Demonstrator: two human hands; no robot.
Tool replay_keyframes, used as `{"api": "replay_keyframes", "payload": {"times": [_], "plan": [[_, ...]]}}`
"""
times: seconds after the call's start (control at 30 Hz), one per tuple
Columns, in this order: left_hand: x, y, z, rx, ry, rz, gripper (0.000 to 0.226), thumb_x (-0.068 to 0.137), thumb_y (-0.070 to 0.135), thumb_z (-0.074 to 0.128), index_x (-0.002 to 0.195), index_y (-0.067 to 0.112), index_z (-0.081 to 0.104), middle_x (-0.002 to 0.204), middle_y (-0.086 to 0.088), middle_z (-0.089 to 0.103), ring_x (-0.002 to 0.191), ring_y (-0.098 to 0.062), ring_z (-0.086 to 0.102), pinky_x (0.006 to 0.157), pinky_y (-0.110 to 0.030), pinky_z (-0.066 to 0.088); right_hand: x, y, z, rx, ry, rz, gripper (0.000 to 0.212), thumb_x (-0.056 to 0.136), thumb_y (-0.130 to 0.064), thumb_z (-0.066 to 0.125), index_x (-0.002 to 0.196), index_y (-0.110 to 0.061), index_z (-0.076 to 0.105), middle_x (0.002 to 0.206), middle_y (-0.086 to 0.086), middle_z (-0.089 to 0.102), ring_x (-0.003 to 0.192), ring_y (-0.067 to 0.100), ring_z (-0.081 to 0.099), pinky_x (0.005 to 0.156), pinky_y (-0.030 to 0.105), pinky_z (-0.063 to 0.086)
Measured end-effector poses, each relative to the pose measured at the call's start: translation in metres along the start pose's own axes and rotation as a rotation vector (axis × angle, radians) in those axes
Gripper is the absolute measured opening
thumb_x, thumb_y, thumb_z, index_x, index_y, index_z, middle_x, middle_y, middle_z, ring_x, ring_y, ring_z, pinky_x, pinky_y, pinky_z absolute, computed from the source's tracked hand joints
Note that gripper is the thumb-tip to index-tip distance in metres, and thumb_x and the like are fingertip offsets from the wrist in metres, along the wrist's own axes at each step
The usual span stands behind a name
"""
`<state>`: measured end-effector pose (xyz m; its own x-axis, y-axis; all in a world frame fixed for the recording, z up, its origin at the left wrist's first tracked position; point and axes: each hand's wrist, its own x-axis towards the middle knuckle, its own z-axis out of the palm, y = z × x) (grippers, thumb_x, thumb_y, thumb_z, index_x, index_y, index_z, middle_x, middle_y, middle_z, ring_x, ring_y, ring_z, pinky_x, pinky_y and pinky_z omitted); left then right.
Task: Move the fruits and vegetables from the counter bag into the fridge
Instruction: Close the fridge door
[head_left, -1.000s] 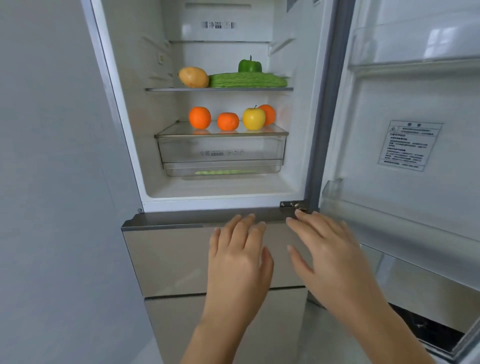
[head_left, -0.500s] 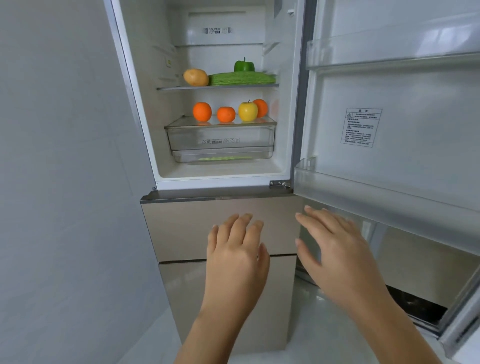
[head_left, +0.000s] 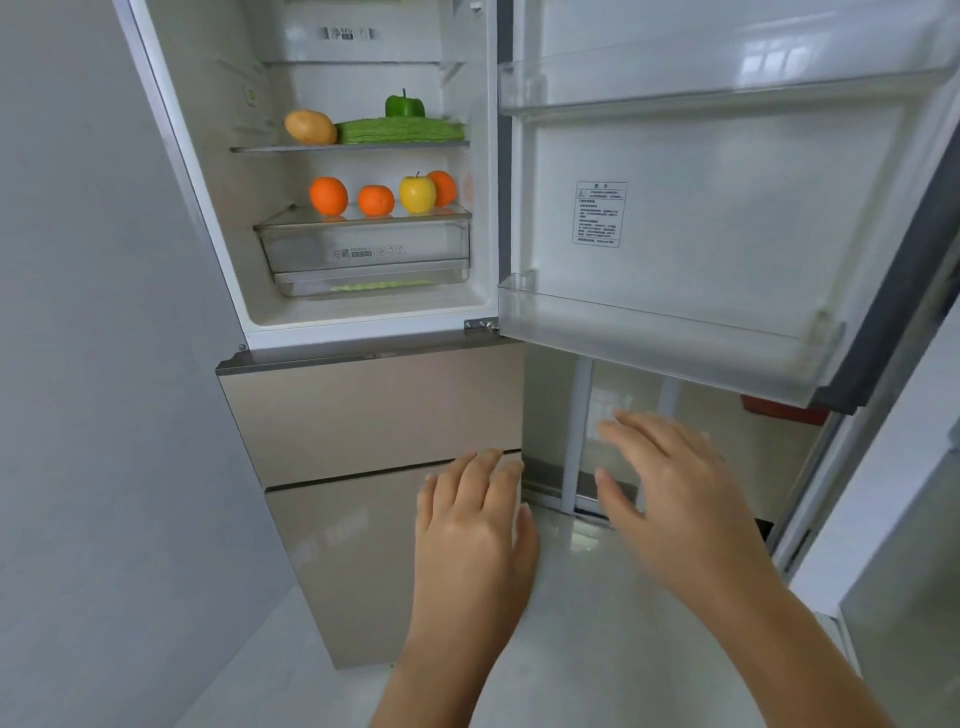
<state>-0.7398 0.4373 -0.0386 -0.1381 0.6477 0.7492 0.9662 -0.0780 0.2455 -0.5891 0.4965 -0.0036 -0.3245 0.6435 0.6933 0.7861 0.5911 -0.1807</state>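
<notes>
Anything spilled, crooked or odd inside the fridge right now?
Nothing stands out. The potato, green pepper and gourd sit on the upper shelf; three oranges and an apple rest on the drawer lid. Both hands are empty.

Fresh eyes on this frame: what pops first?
The bright produce in the open fridge: three oranges and a yellow apple lined up on the clear crisper lid, with a potato, a bitter gourd and a green bell pepper on the glass shelf above. Below, the left hand and right hand hang empty, fingers spread, before the beige lower drawers.
</notes>
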Motion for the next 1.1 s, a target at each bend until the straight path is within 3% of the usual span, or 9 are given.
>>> {"api": "replay_keyframes", "payload": {"times": [0.33, 0.63, 0.87, 1.0, 1.1], "plan": [[0.037, 0.128, 0.059, -0.072, -0.002, 0.082, 0.035, 0.078, 0.023, 0.043, 0.104, 0.012, 0.064, 0.109, -0.006, 0.066, 0.104, -0.026, 0.061, 0.086, -0.046, 0.051, 0.011, 0.143, -0.063, -0.059, 0.058, 0.092, 0.038, 0.074, -0.012, 0.071, 0.109, -0.001, 0.062, 0.106, 0.019, 0.066, 0.095, 0.039, 0.061, 0.080, 0.053, 0.049], [0.085, 0.196, 0.129, -0.108, 0.024, 0.176, 0.036, 0.079, 0.025, 0.042, 0.107, 0.012, 0.062, 0.111, -0.005, 0.065, 0.105, -0.023, 0.060, 0.091, -0.042, 0.046, 0.050, 0.278, -0.064, -0.107, -0.004, 0.175, 0.048, 0.082, -0.022, 0.063, 0.126, -0.005, 0.052, 0.130, 0.021, 0.052, 0.117, 0.038, 0.049, 0.095, 0.060, 0.038], [0.128, 0.225, 0.192, -0.095, 0.013, 0.267, 0.039, 0.080, 0.025, 0.043, 0.114, 0.011, 0.055, 0.118, -0.010, 0.062, 0.114, -0.030, 0.055, 0.092, -0.045, 0.046, 0.060, 0.314, -0.048, -0.141, -0.009, 0.113, 0.049, 0.076, -0.021, 0.071, 0.120, -0.004, 0.057, 0.123, 0.023, 0.057, 0.108, 0.042, 0.056, 0.088, 0.058, 0.042], [0.137, 0.230, 0.219, -0.073, -0.027, 0.270, 0.041, 0.075, 0.016, 0.065, 0.115, 0.009, 0.057, 0.113, -0.010, 0.064, 0.112, -0.031, 0.056, 0.088, -0.049, 0.049, 0.062, 0.319, -0.043, -0.131, 0.004, 0.076, 0.049, 0.073, -0.019, 0.075, 0.117, -0.003, 0.060, 0.120, 0.022, 0.059, 0.104, 0.042, 0.058, 0.084, 0.057, 0.044], [0.137, 0.228, 0.222, -0.085, 0.014, 0.269, 0.039, 0.080, 0.021, 0.049, 0.116, 0.009, 0.058, 0.109, -0.006, 0.065, 0.110, -0.027, 0.056, 0.088, -0.045, 0.050, 0.062, 0.319, -0.041, -0.113, 0.017, 0.046, 0.049, 0.073, -0.019, 0.074, 0.117, -0.003, 0.060, 0.120, 0.022, 0.059, 0.105, 0.041, 0.058, 0.085, 0.057, 0.044]]}}
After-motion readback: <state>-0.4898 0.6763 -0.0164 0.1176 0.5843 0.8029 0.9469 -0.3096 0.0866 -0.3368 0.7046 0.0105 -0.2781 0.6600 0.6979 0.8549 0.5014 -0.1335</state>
